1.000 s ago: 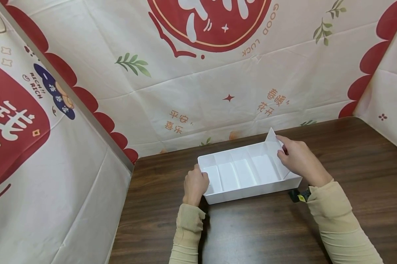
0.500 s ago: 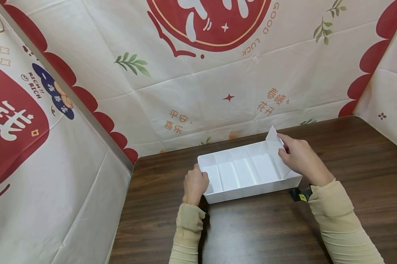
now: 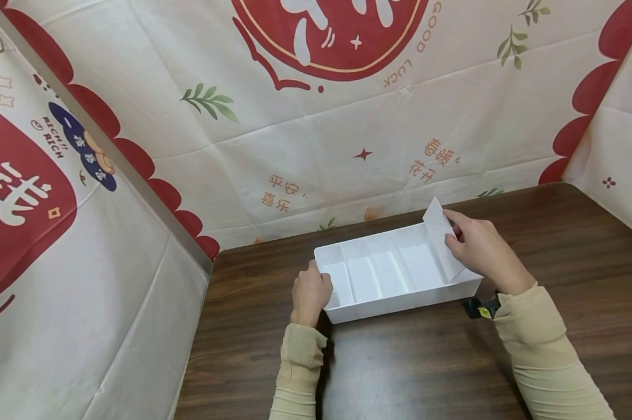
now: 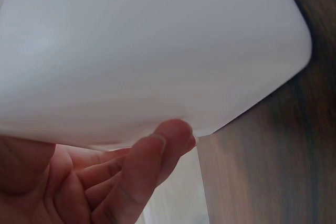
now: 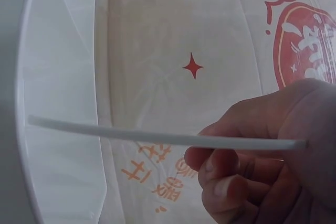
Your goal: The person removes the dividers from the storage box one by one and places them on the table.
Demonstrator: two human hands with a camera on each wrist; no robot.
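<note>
A long white storage box (image 3: 400, 304) with several compartments sits on the table, slightly angled. My left hand (image 3: 311, 293) grips its left end wall, thumb on the inner side. That wall fills much of the left wrist view as a smooth white panel (image 4: 157, 51). With thumb and fingers, my right hand (image 3: 481, 248) pinches a thin white divider (image 3: 438, 224) at the box's right end. The divider stands tilted, its upper corner above the back rim. In the right wrist view, the divider (image 5: 142, 136) appears edge-on, its far end beside the box wall.
The dark wood-grain table (image 3: 410, 373) extends around the box. A printed white cloth (image 3: 321, 128) with red scalloped borders hangs behind it, and another cloth panel (image 3: 132, 280) stands at left. A small black device (image 3: 476, 309) with a yellow label is by my right wrist.
My right hand has raised the divider slightly and shifted a little to the right. My left hand has stayed on the box's left end, and the box has barely moved.
</note>
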